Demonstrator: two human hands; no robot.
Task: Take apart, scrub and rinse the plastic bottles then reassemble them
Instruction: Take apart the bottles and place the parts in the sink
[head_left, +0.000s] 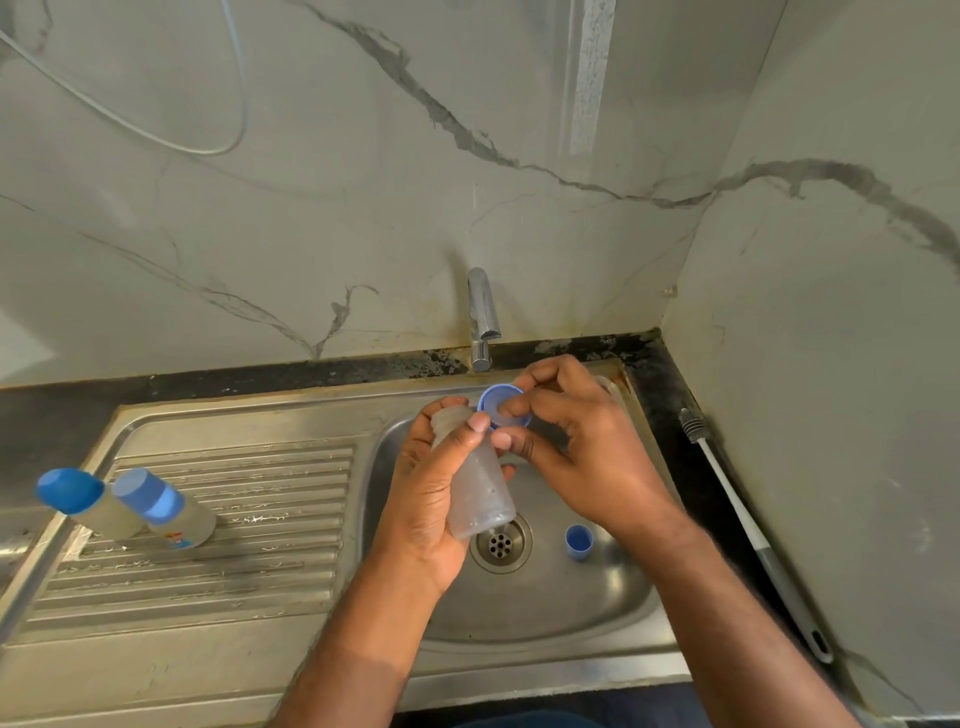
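Observation:
Over the sink basin (613, 603) my left hand (431, 499) grips a clear plastic bottle (480, 493), its open neck tilted up and away from me. My right hand (576, 441) pinches a blue ring-shaped cap (497, 402) right beside the bottle's neck. A small blue cap (579, 542) lies in the basin to the right of the drain (500, 543). Two assembled bottles with blue tops (85, 501) (166, 512) stand on the ribbed drainboard at the left.
A chrome tap (482, 317) stands behind the basin; no water runs. A long bottle brush (748, 525) with a grey handle lies on the dark counter along the right wall. The steel drainboard (218, 545) is wet. Marble walls close the back and right.

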